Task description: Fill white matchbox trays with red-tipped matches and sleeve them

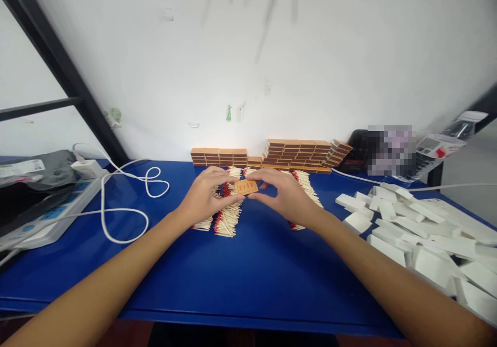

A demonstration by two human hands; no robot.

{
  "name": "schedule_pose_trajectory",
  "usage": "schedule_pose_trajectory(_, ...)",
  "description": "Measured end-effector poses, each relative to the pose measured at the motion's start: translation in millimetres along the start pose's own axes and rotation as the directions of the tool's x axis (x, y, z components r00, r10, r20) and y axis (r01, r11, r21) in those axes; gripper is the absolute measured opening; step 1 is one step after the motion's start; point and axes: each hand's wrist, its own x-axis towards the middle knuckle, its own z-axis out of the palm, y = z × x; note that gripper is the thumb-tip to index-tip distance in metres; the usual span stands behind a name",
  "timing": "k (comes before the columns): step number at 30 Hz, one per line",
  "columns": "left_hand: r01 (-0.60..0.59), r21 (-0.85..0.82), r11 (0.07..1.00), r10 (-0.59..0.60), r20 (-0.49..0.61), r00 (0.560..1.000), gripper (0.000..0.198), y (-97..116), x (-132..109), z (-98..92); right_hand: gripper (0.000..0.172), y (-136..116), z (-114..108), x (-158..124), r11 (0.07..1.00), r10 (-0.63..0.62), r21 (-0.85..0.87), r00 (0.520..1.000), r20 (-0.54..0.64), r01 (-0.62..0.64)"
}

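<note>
Toward twelve o'clock on the blue table point(252, 274), a matchbox point(247, 187) is pinched at its two ends, between thumb and fingers of the left hand point(205, 194) and right hand point(286, 192). It should be light, dry card, firm along its edges but easily crushed, so a gentle hold at the ends suits. Loose matches point(226, 222) lie at seven o'clock from it, stacked matchboxes point(297, 153) at two.

Fairly bright, even light; blurred dark streaks point(271, 8) mark the pale wall point(310, 72) at top centre, edges stretch, and a pixelated patch point(390, 150) hides detail at right
</note>
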Motion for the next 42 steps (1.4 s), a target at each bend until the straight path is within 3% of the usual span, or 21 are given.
schedule_pose_trajectory(3, -0.019, 0.051, 0.999, 0.02, -0.016, 1.0, 0.033, -8, 6, -12.1, 0.036, 2, 1, -1, 0.998, -0.025, -0.059, 0.999, -0.039, 0.023)
schedule_pose_trajectory(8, 0.249, 0.23, 0.941, -0.229, -0.11, 0.967, 0.034, -47, 28, -56.8, 0.025, 11, -1, -1, 0.928, -0.134, -0.351, 0.991, -0.014, 0.121)
schedule_pose_trajectory(12, 0.401, 0.347, 0.848, -0.376, -0.14, 0.916, 0.034, -93, 42, -86.4, 0.022, 18, -4, 0, 0.886, -0.106, -0.45, 0.993, 0.046, 0.115)
schedule_pose_trajectory(14, 0.448, 0.343, 0.826, -0.445, -0.093, 0.891, 0.038, -111, 45, -92.2, 0.02, 19, -5, 1, 0.875, -0.088, -0.473, 0.994, 0.06, 0.106)
schedule_pose_trajectory(18, 0.523, 0.305, 0.796, -0.537, -0.042, 0.843, 0.046, -133, 44, -89.2, 0.017, 20, -4, 1, 0.85, -0.075, -0.515, 0.993, 0.088, 0.11)
schedule_pose_trajectory(22, 0.521, 0.317, 0.792, -0.54, -0.034, 0.841, 0.052, -139, 45, -79.0, 0.016, 22, -2, 0, 0.829, -0.074, -0.543, 0.989, 0.124, 0.131)
schedule_pose_trajectory(30, 0.548, 0.367, 0.752, -0.522, -0.176, 0.835, 0.045, -133, 46, -64.6, 0.02, 21, -3, 2, 0.812, -0.021, -0.572, 0.985, 0.172, 0.117)
schedule_pose_trajectory(35, 0.572, 0.373, 0.731, -0.547, -0.182, 0.817, 0.044, -129, 46, -62.7, 0.021, 21, -6, 3, 0.806, -0.006, -0.582, 0.984, 0.176, 0.109)
schedule_pose_trajectory(42, 0.578, 0.412, 0.704, -0.55, -0.2, 0.811, 0.045, -129, 43, -57.8, 0.022, 33, -17, 6, 0.782, 0.011, -0.622, 0.997, 0.082, 0.043)
